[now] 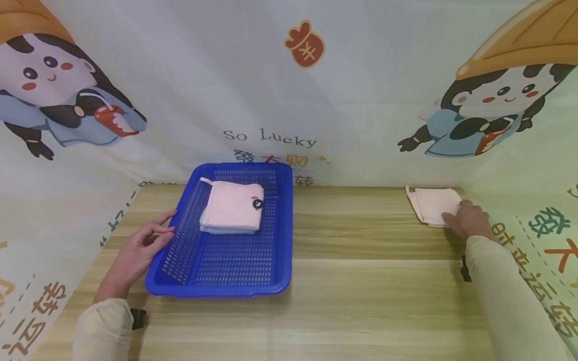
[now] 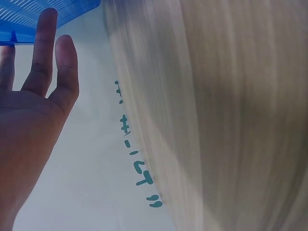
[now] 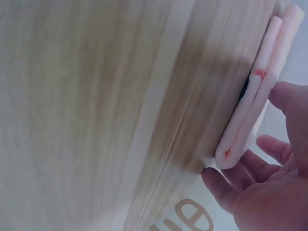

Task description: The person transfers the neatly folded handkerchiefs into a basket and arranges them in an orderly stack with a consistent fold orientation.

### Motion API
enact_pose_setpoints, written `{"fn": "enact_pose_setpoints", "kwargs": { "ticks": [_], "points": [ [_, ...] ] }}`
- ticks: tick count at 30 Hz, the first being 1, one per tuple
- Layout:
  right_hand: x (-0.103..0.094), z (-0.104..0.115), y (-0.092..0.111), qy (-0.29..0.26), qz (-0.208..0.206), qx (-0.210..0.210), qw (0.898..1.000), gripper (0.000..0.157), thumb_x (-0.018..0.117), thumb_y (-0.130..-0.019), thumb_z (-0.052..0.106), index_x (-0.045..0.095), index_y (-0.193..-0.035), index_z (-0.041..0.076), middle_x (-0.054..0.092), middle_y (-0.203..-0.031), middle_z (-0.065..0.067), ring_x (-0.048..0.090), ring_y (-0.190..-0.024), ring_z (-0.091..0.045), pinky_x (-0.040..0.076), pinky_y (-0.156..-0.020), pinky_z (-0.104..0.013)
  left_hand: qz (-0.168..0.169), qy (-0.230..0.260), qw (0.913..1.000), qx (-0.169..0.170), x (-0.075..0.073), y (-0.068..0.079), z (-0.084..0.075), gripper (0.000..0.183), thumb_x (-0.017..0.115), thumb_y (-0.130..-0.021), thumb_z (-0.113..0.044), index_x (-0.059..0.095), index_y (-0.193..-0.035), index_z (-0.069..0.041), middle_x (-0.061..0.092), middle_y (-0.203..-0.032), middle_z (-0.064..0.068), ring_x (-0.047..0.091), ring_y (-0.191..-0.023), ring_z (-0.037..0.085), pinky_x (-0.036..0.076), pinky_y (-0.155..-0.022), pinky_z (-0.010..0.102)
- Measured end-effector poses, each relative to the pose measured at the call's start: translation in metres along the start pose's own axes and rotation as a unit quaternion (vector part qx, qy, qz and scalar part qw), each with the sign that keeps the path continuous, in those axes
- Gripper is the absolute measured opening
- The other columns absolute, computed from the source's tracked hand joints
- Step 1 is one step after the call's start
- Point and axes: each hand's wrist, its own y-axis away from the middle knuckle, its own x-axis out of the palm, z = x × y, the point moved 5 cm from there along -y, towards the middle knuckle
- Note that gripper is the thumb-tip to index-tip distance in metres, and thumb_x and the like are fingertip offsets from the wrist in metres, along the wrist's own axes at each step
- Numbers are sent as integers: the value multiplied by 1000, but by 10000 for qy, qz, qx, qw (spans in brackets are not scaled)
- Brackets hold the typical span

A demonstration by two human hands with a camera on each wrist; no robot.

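Observation:
A blue plastic basket (image 1: 282,260) sits on the left of the table, with a folded pink towel (image 1: 232,205) lying inside on top of light blue cloth (image 1: 230,231). My left hand (image 1: 144,245) rests its fingertips on the basket's left rim; in the left wrist view the fingers (image 2: 44,53) are extended against its underside. At the far right, another folded pink towel (image 1: 435,204) with a hanging loop lies on the table. My right hand (image 1: 469,220) is at its right edge. In the right wrist view the thumb touches the towel's (image 3: 250,115) upper face and the other fingers spread beside its end.
The wood-grain table (image 1: 361,291) is bordered at the back and sides by a printed cloth (image 1: 361,100) with cartoon figures and lettering. The table surface extends between the basket and the right-hand towel. A dark strap piece (image 1: 138,318) shows at the left wrist.

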Motion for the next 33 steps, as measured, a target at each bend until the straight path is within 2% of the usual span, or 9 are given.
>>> {"fn": "enact_pose_setpoints", "kwargs": {
  "ticks": [3, 8, 14, 20, 23, 26, 30, 33],
  "points": [
    [-3, 0, 0, -36, -120, 8, 9999, 79, 50, -103, 38, 24, -144, -25, 34, -134, -54, 37, -120, -70, 38, -103, -71, -18, 85, 9999, 91, 0, -1, 0, 35, 55, -106, -36, 62, -111, -3, 41, -164, -7, 59, -107, -17, 54, -82, 12],
    [-2, -2, 0, -274, -235, 57, 9993, 86, 59, -99, 42, 27, -144, -23, 39, -135, -52, 42, -122, -66, 40, -104, -69, 2, 73, 10000, -13, -1, -1, 1, 38, 54, -106, -39, 62, -115, -3, 39, -165, -7, 59, -107, -18, 54, -82, 11],
    [-2, -4, 1, -393, -167, 109, 9990, 94, 60, -97, 49, 27, -142, -27, 40, -135, -51, 45, -122, -64, 43, -103, -66, -13, -85, 9998, -161, -2, 0, 0, 40, 54, -105, -43, 63, -116, -6, 37, -166, -2, 57, -106, -20, 52, -83, 10],
    [0, -8, 6, -478, 32, 466, 9978, 96, 59, -95, 58, 39, -133, -28, 48, -130, -48, 56, -105, -53, 51, -90, -59, -43, -43, 9999, -100, -1, 1, 1, 38, 54, -105, -41, 63, -115, -5, 38, -166, -4, 56, -107, -20, 52, -83, 9],
    [-1, -7, 8, -459, 124, 500, 9976, 94, 58, -94, 59, 45, -128, -28, 53, -126, -46, 59, -97, -46, 53, -83, -55, -27, 37, 10000, -59, 0, 1, 2, 38, 54, -105, -40, 63, -114, -5, 38, -166, -5, 56, -109, -20, 52, -83, 10],
    [-2, -6, 9, -402, 172, 447, 9980, 92, 57, -95, 59, 48, -125, -28, 54, -124, -46, 61, -97, -48, 54, -83, -55, -22, 57, 10000, -36, 0, 1, 2, 37, 54, -105, -40, 63, -113, -6, 38, -166, -5, 57, -109, -20, 53, -83, 10],
    [-1, -6, 9, -503, 145, 410, 9978, 94, 57, -96, 57, 42, -133, -28, 48, -133, -48, 58, -110, -55, 52, -90, -59, -32, 35, 10000, -19, 0, 1, 1, 35, 54, -105, -40, 64, -112, -7, 38, -166, -5, 57, -109, -19, 53, -83, 10],
    [1, -6, 8, -708, 109, 418, 9966, 95, 58, -97, 55, 35, -137, -28, 42, -137, -49, 54, -113, -56, 50, -94, -60, -25, 50, 10000, -6, 0, 1, 1, 36, 54, -106, -40, 63, -113, -6, 38, -166, -6, 57, -109, -19, 53, -83, 10]
  ]
}}
